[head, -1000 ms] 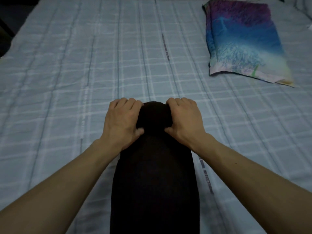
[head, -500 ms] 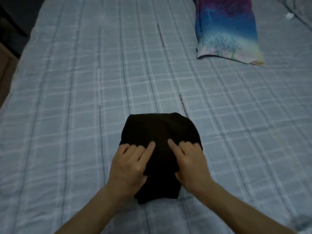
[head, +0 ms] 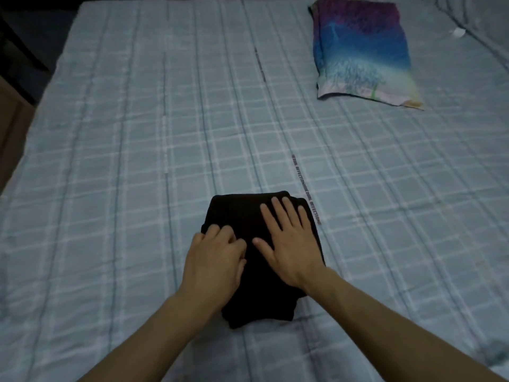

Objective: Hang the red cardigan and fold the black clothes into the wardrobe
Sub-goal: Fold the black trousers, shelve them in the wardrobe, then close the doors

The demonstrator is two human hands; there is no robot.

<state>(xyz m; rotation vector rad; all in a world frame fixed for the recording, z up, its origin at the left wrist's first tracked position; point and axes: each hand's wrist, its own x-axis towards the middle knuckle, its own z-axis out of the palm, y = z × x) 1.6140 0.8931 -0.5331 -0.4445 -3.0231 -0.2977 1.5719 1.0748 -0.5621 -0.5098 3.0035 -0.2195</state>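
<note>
Head view: a pale blue checked bedsheet [head: 137,133] fills nearly everything. A pillow [head: 363,51] in purple, blue and pale green lies far right, well apart from the rest. Near the front, a black garment [head: 234,213] sits folded in a compact bundle on the sheet. The right hand [head: 292,249] lies flat on it, fingers straight and spread. The left hand [head: 214,260] rests on its left edge, fingers curled; whether they pinch the cloth I cannot tell.

Checked bed [head: 137,133]; folded black garment [head: 234,213] near edge; colourful pillow [head: 363,51] far right
</note>
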